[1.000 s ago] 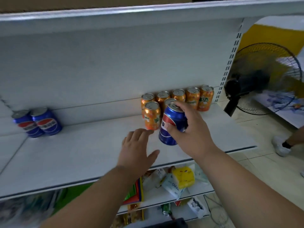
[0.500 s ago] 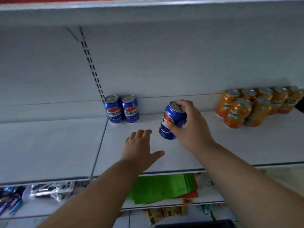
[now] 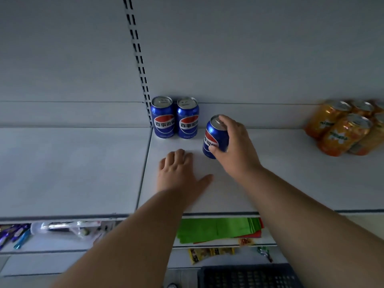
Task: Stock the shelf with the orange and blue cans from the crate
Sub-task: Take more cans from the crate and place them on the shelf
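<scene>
Crate [image 3: 247, 276] at bottom edge, dark plastic mesh, contents not visible. Left hand [image 3: 178, 173] flat on the shelf [image 3: 291, 183], fingers straight and together, thumb out, holding nothing. Right hand [image 3: 234, 146] clamped on a blue can [image 3: 214, 138], tilted, base at or just above the deck. Step: placing blue. Next: stand it upright just beside the two blue cans [image 3: 174, 118] at the back wall. Orange cans [image 3: 345, 127] well apart, far right. Cans glossy metal cylinders; shelf matte white, smooth.
</scene>
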`<action>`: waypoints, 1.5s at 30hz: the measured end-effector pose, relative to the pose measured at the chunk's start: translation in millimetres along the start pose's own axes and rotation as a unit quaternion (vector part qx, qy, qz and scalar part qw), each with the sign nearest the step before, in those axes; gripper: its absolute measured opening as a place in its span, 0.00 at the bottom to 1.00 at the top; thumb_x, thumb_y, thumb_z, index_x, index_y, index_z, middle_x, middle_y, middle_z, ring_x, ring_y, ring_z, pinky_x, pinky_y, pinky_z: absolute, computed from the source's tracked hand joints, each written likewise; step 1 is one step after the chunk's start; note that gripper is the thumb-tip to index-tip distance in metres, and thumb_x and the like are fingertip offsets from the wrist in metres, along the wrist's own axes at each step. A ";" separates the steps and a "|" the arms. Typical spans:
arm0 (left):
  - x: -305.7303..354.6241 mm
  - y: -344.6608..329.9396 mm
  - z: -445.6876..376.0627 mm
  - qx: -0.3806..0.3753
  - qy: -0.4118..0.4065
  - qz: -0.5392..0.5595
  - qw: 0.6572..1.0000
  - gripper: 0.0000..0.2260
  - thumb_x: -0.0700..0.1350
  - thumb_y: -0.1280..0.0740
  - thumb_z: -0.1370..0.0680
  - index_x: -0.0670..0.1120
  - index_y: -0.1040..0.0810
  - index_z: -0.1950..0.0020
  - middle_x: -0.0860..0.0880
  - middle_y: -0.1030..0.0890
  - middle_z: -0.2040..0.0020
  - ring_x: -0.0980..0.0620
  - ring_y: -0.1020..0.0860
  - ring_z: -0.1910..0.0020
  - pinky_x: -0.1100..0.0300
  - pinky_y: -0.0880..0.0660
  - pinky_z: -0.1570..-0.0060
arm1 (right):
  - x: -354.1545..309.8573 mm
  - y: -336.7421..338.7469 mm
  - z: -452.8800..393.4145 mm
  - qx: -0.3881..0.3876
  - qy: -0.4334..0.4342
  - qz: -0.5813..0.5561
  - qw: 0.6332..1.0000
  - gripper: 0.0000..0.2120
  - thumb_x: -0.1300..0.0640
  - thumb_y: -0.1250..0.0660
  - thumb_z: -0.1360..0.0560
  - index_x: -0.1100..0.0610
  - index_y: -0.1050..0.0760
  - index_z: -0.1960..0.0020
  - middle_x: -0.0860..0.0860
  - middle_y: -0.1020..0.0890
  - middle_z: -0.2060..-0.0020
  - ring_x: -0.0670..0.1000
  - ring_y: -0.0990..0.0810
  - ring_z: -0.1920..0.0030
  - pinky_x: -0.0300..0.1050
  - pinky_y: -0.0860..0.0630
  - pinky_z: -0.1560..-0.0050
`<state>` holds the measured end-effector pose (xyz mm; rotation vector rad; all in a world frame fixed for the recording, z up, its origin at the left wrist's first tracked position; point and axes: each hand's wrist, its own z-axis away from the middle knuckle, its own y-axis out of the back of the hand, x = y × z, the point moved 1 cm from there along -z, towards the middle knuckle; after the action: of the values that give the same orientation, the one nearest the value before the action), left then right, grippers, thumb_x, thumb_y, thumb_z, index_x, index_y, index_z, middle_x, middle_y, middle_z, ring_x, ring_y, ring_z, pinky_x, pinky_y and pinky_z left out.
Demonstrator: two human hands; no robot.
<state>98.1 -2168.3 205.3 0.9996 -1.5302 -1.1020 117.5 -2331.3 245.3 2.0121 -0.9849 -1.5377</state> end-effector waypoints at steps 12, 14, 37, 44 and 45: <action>-2.5 -3.9 0.1 0.013 -0.003 -0.006 1.000 0.38 0.73 0.44 0.31 0.52 0.34 0.28 0.52 0.34 0.29 0.48 0.39 0.30 0.51 0.42 0.31 | -2.0 -32.4 -54.7 0.012 -0.026 0.096 0.995 0.42 0.58 0.26 0.29 0.43 0.45 0.24 0.57 0.30 0.40 0.59 0.25 0.42 0.54 0.24 0.45; -2.8 -4.2 -0.5 0.012 -0.006 -0.007 1.000 0.38 0.73 0.43 0.31 0.51 0.34 0.28 0.51 0.34 0.30 0.47 0.39 0.30 0.51 0.42 0.32 | -1.2 -34.9 -60.7 0.017 -0.028 0.103 0.994 0.41 0.58 0.26 0.29 0.42 0.46 0.24 0.57 0.30 0.40 0.59 0.25 0.42 0.55 0.24 0.45; 42.0 50.2 183.9 0.055 0.030 0.068 0.996 0.23 0.60 0.33 0.26 0.53 0.29 0.33 0.54 0.27 0.39 0.51 0.31 0.38 0.54 0.35 0.36 | -38.6 86.0 145.6 -0.023 0.139 0.019 0.990 0.32 0.48 0.29 0.27 0.54 0.38 0.28 0.53 0.31 0.34 0.52 0.31 0.35 0.43 0.32 0.35; 8.9 66.7 251.4 0.064 0.013 0.049 0.997 0.24 0.61 0.35 0.26 0.50 0.27 0.34 0.53 0.26 0.42 0.53 0.31 0.42 0.59 0.35 0.41 | -73.6 79.8 220.5 -0.032 0.170 0.000 0.985 0.30 0.49 0.28 0.27 0.56 0.34 0.30 0.52 0.29 0.37 0.50 0.29 0.37 0.40 0.33 0.36; -1.0 65.4 254.6 0.056 0.011 0.052 0.997 0.24 0.61 0.35 0.26 0.51 0.27 0.34 0.53 0.26 0.42 0.54 0.31 0.42 0.59 0.35 0.41 | -79.0 74.9 225.6 -0.030 0.172 0.007 0.985 0.29 0.48 0.28 0.27 0.56 0.33 0.31 0.52 0.29 0.37 0.50 0.29 0.38 0.38 0.34 0.37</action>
<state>-155.6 -2106.9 236.3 0.9933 -1.6224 -0.9380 -128.6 -2302.2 281.4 2.1286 -0.8021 -1.1426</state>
